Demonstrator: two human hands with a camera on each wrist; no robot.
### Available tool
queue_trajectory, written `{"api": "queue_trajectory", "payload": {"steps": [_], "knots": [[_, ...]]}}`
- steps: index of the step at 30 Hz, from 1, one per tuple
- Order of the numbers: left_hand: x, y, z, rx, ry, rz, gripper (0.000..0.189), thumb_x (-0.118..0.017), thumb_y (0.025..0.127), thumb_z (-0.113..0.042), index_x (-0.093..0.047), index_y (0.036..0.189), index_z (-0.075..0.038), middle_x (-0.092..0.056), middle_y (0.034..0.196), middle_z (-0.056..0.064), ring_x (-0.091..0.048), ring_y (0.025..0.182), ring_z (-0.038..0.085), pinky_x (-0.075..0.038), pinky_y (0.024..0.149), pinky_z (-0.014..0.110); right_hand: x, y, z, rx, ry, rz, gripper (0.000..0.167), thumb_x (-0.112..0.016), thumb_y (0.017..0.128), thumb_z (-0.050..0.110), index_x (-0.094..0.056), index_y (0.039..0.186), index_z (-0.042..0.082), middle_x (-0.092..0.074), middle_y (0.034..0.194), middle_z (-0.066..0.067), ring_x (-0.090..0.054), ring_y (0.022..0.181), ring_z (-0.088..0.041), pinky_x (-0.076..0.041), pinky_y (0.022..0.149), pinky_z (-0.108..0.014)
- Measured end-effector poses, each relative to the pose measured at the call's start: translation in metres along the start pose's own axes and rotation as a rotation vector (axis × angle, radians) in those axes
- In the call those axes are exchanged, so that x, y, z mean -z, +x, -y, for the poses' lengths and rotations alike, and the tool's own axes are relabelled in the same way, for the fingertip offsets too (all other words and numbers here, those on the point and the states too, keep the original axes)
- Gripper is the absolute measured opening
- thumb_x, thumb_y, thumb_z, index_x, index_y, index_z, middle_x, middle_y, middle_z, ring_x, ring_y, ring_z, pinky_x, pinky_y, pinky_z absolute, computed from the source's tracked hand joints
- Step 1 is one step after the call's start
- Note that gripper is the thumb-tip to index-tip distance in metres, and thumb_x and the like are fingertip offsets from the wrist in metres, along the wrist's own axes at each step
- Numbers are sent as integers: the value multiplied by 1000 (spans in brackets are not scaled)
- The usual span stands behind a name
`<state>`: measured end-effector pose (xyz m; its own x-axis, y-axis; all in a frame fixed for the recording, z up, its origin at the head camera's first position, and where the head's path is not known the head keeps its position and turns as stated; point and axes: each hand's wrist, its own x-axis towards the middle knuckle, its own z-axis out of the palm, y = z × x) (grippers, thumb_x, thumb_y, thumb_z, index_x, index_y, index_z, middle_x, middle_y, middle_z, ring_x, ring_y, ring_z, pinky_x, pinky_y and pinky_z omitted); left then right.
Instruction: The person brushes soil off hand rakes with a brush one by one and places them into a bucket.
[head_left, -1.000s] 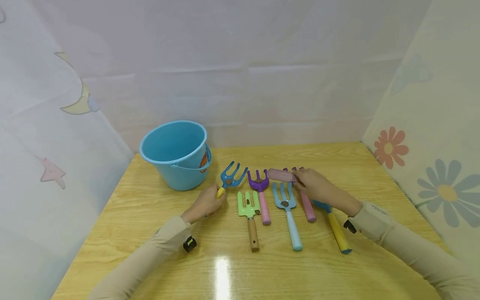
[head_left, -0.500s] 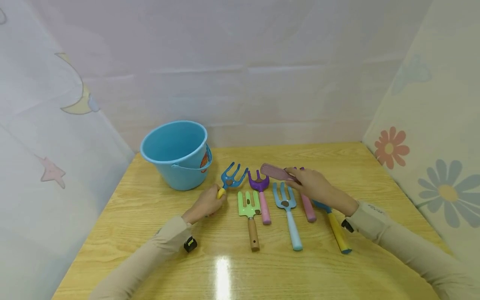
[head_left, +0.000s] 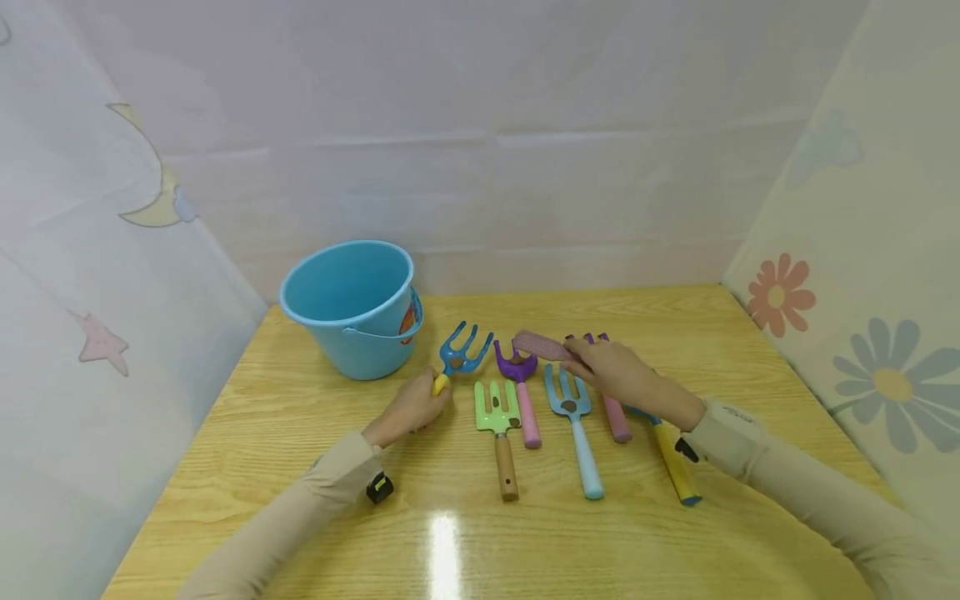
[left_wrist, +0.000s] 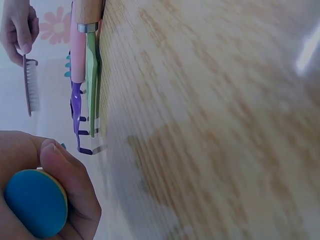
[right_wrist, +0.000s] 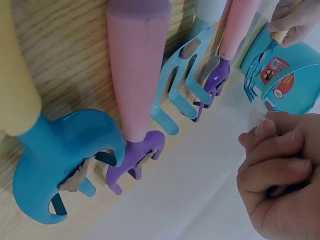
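Note:
My left hand [head_left: 412,402] grips the yellow handle of a blue hand fork [head_left: 456,361], tines pointing away from me beside the bucket. In the left wrist view the fingers wrap round the handle, its round blue end [left_wrist: 36,204] facing the camera. A brush [head_left: 542,345] with a pinkish back is held in my right hand [head_left: 618,375], over the tines of a purple fork [head_left: 514,367] with a pink handle. White bristles of the brush [left_wrist: 31,90] point sideways in the left wrist view. Brown patches mark the tines of the held fork.
On the wooden table [head_left: 315,508] lie a green fork [head_left: 497,414], a light blue fork [head_left: 570,407], another pink-handled fork [head_left: 617,419] and a blue fork with yellow handle [head_left: 677,462], several with brown patches. A blue bucket [head_left: 367,346] stands at the back left.
My right hand has moved slightly left with the brush, bringing its head from beside the purple fork to above it. The left hand keeps its grip and place.

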<state>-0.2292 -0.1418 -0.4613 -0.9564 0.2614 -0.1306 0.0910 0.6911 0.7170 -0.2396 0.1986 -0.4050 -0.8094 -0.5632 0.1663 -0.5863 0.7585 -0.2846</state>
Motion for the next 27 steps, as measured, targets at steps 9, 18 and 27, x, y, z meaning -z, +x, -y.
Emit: {"api": "queue_trajectory", "payload": {"steps": [9,18,27], "knots": [[-2,3,0,3,9,-4,19,-53,99,-14,-49,111,1,-55,69,11,-50,42,15,-43,37,25,1,2,1,-21,-26,-1,35,-59,101,23,-61,121,-6,-52,69,3,-44,50,-8,-36,46,-24],[-4,2,-2,-11,-4,-9,22,-54,98,-15,-49,112,2,-55,68,11,-51,41,16,-43,37,26,-1,10,7,-17,0,27,32,-55,103,26,-63,110,-4,-51,65,4,-45,51,-8,-38,46,-25],[-4,2,-2,-9,-12,1,21,-53,99,-14,-49,113,1,-54,66,11,-48,40,15,-41,36,25,-2,14,13,21,-30,28,32,-57,101,21,-63,114,-7,-51,62,6,-42,47,-5,-33,44,-21]]}}
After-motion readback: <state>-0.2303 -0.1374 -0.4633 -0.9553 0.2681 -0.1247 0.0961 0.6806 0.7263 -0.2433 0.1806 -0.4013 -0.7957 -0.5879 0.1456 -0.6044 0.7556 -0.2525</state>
